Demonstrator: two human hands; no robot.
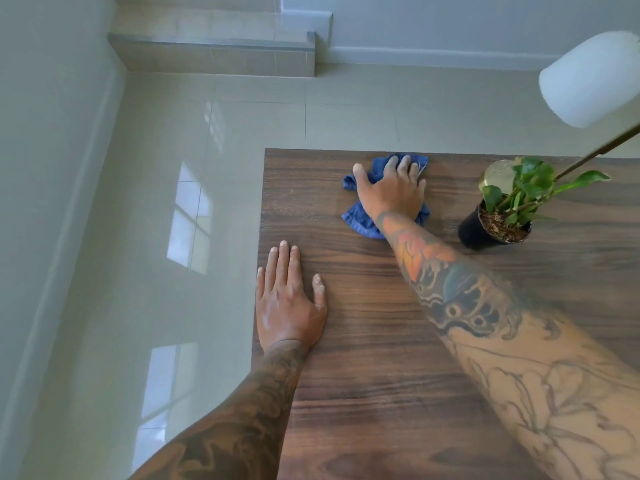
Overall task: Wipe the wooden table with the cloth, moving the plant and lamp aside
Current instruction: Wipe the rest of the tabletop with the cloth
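I am resting my left hand (289,303) flat, fingers straight, at the wooden table's (381,375) nine-o'clock edge. My right hand (389,190) is pressing the blue cloth (363,223) with spread fingers near twelve o'clock. The potted plant (502,209) and lamp (588,81) are standing toward two o'clock.

We record even, soft daylight, moderately bright, with no hard shadows on the wooden table (363,375). The glossy floor tiles (242,133) carry bright window reflections (several pale panes, left of the table), so light enters from a window we cannot see directly. The lamp shade (588,81) is overexposed and soft-edged. We note wide-angle bending of wall lines at the left edge, and slight blur on the right forearm (519,341).
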